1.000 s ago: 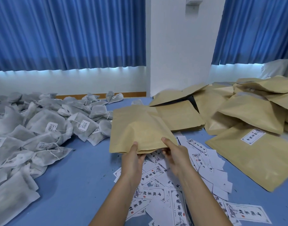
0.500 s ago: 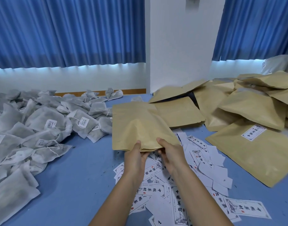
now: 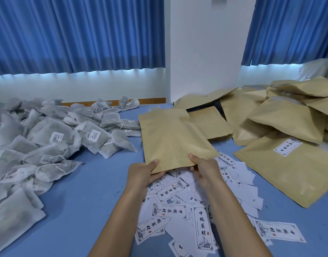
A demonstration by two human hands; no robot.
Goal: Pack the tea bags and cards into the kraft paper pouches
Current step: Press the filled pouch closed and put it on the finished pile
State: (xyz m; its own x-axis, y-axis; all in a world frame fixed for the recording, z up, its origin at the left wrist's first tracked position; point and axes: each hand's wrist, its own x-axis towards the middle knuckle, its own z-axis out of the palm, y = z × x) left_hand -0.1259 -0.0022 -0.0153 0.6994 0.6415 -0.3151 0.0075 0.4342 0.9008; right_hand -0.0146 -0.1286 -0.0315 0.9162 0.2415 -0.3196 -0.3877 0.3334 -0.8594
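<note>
Both forearms enter cut off at the bottom edge and hide part of the printed cards (image 3: 169,212) strewn on the blue table (image 3: 81,204) directly under and behind the grip. Several cards lie face down, and the print on the farther ones is too small to read. Left hand (image 3: 142,173) and right hand (image 3: 205,166) each pinch the near edge of one kraft paper pouch (image 3: 172,138), thumbs on top. The other fingers are tucked under the paper and mostly hidden, so the grip below can't be made out. The pouch is raised off the table and tilts away from the hands, plain side up. Can't tell if its near mouth is parted. It covers the far end of the card pile. Left of the grip, well apart, is a heap of grey mesh tea bags (image 3: 48,145) with strings and barcode tags, running out of frame on the left. Just beyond the pouch, to its right, is a flat stack of empty pouches (image 3: 211,125), partly hidden behind it. Further right is a labelled pouch (image 3: 281,169) lying flat, with a pile of more kraft pouches (image 3: 285,119) behind it, cut off at the right edge. At the back are a white wall (image 3: 202,52) and blue curtains (image 3: 76,34).
</note>
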